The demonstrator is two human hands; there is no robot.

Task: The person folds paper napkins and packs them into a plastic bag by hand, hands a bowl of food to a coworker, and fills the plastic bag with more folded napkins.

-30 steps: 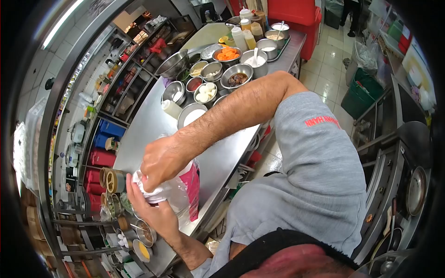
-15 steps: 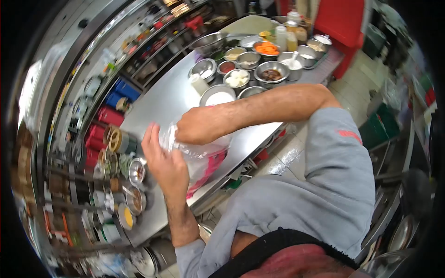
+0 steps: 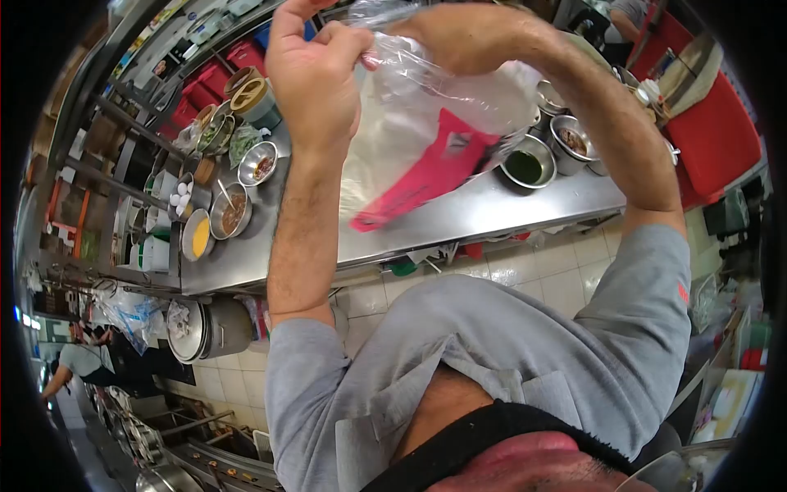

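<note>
A clear plastic bag (image 3: 402, 61) stretches between my two hands, raised above the steel table. My left hand (image 3: 316, 86) pinches the bag's edge between thumb and fingers. My right hand (image 3: 455, 41) is curled at the other side of the bag, with its fingertips hidden by the plastic and the hand itself. Below them hangs a pale, see-through sheet of plastic with a bright pink piece (image 3: 430, 168), its dark print too blurred to read. I cannot tell whether the pink piece is part of the same bag.
Metal bowls on the steel table (image 3: 508, 213) hold a dark green liquid (image 3: 523, 166), a brown sauce (image 3: 232, 215) and something yellow (image 3: 200, 238). A container of eggs (image 3: 180, 197) stands at left. A red chair (image 3: 713, 131) is at right. A co-worker (image 3: 86, 361) stands lower left.
Both hands have risen and moved away from my body, drawing the plastic up with them. The view has swung, so the pink piece shows more fully and fewer bowls are visible.
</note>
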